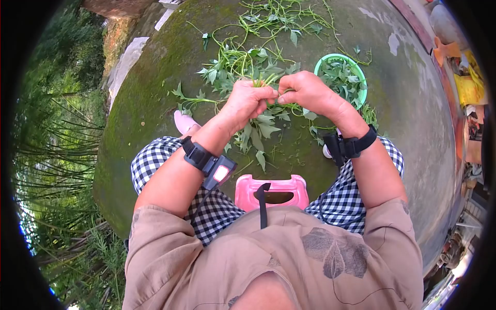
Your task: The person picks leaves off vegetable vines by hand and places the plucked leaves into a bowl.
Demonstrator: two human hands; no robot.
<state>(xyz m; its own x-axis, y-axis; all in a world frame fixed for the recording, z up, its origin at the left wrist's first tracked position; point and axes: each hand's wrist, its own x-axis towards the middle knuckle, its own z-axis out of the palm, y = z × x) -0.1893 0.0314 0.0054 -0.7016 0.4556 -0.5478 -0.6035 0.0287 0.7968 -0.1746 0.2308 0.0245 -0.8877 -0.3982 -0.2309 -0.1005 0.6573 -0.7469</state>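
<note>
I have the left hand (250,101) in the middle of my view, its fingers closed around a bunch of slender green leafy stems (264,80), the cut-looking ends poking up on the far side and broad leaves hanging on the near side. Just to its right, the right hand (309,92) has thumb and forefinger pinched together on a thin green stem piece (287,91), the two sets of fingertips almost meeting; how firm that pinch is, I cannot tell. Beyond the left hand I see a loose heap of leafy green vines (227,64), with a trailing tangle of long pale-green stems (274,20) farther off. To the right of the right hand stands a round mint-green plastic basket (365,88) holding loose green leaves (341,77). Nearer me, between knees in black-and-white checked trousers (155,160), is a glossy pink plastic stool (245,192). Each wrist carries a black strap, the left one with a boxy grey device (219,173), all above mossy grey concrete ground (139,108)
</note>
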